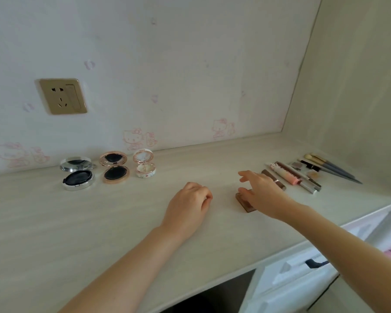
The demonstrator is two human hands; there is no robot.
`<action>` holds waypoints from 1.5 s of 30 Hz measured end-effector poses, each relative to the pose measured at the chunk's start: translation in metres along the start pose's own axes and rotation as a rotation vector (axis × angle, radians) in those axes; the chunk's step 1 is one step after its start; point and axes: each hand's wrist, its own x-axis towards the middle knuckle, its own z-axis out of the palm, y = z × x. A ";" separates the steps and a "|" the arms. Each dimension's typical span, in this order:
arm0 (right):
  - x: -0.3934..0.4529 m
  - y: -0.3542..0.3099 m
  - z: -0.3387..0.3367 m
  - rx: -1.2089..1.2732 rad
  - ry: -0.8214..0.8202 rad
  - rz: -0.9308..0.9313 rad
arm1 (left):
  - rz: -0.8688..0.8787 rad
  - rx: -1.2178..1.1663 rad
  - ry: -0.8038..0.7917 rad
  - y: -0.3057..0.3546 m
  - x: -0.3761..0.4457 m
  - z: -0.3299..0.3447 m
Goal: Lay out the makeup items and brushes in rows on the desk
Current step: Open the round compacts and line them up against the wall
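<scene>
A pale, wood-grain laminate desk (77, 222) fills the lower half of the frame, meeting a whitish wall (167, 64) printed with faint pink cartoon cats; no brand name or writing can be read anywhere. On the wall at upper left sits a square brass-coloured socket plate (62, 96) with a rocker switch. At lower right a white drawer front (303, 267) with a dark handle hangs below the desk edge. The left hand (187, 205) rests at centre on the desk, fingers loosely curled and holding nothing. The right hand (261, 192), right of centre, reaches forward with fingers spread, its thumb touching a small flat brown rectangular palette (244, 203) lying on the desk. Along the back at left stand three open round compacts in a row: a silver mirrored one (77, 175) with a dark cushion, a rose-gold one (115, 168) with a dark cushion, and a smaller white patterned one (144, 164). At right, slim items lie side by side: a brown tube (274, 177), a pink patterned tube (287, 176), silver-capped pencils (312, 185) and grey-handled brushes (334, 169) with pale bristles.
</scene>
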 end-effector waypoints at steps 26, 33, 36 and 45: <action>-0.030 0.012 -0.007 0.229 0.028 0.271 | -0.164 -0.201 -0.177 0.052 0.023 0.058; -0.038 0.004 -0.017 0.573 0.016 0.241 | -0.230 -0.521 0.015 0.049 0.016 0.034; -0.040 -0.012 -0.015 0.561 0.016 0.168 | -0.306 -0.612 0.005 0.039 0.009 0.020; -0.040 -0.073 0.003 0.419 -0.108 -0.123 | -0.666 -1.058 0.085 0.001 -0.024 -0.039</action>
